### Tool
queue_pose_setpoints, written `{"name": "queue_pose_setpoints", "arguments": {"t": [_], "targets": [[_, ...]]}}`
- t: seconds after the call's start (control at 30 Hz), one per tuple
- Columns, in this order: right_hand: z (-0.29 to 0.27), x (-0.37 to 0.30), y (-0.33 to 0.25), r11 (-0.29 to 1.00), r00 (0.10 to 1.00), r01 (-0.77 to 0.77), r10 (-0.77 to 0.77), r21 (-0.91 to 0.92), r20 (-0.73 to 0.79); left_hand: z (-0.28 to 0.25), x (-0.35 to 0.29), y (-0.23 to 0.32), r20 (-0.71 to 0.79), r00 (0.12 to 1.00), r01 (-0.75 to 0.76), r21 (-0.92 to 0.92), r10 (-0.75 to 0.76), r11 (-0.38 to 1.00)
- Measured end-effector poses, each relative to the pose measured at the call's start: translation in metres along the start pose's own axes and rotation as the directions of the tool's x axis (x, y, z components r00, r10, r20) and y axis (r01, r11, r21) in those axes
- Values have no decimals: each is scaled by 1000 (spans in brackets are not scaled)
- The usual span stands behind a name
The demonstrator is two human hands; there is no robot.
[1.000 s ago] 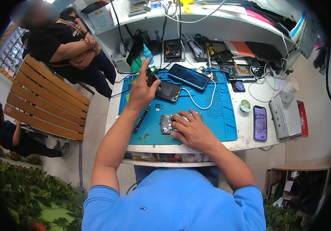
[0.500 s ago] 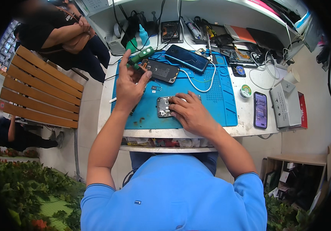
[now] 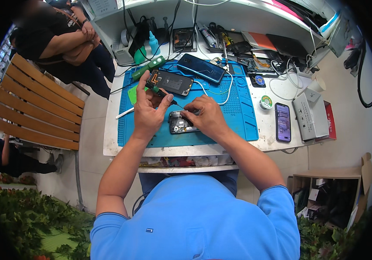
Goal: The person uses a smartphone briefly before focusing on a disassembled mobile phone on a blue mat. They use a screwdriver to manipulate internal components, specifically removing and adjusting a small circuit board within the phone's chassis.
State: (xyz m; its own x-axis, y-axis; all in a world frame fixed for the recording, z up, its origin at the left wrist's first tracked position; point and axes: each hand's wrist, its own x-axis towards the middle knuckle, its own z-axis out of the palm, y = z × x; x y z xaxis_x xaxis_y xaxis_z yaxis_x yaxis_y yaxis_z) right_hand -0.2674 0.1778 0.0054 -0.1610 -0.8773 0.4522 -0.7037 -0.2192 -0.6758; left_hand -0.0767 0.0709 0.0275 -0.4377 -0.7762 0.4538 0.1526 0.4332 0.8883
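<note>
1. Head view: the left hand (image 3: 147, 116) grasps a green-and-black screwdriver (image 3: 156, 90), its shaft slanting down to the right.
2. The opened phone (image 3: 178, 124) lies on the blue mat (image 3: 245, 125), long axis running left to right (its right end is hidden).
3. The right hand (image 3: 210, 116) bunches its fingertips over the phone, near the screwdriver's tip; I cannot tell what they grip.

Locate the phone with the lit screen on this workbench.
In the head view, the lit phone lies on the right of the white bench, between the blue mat and the white box, near the small round tub.
</note>
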Motion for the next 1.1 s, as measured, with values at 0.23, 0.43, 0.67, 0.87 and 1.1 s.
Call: {"name": "queue_pose_setpoints", "arguments": {"t": [0.23,0.43,0.67,0.87,1.1], "targets": [[0,2,-2,998,999,-40,40,53,11,0,-1,1,7,1000,11,11,-11,1000],[-3,4,4,999,1000,-31,31,-24,2,-6,-3,-5,-20,1000,22,16,-22,1000],[-12,11,13,959,995,47,-20,-280,97,-18,-16,7,-70,993,96,-27,-97,995],[-28,22,9,918,963,-47,147,-394,227,-34,-53,16,-37,973,221,-109,-226,969],[-31,-22,-34,895,911,380,-320,-233,259,-37,-64,6,-43,966,248,-141,-256,958]]}}
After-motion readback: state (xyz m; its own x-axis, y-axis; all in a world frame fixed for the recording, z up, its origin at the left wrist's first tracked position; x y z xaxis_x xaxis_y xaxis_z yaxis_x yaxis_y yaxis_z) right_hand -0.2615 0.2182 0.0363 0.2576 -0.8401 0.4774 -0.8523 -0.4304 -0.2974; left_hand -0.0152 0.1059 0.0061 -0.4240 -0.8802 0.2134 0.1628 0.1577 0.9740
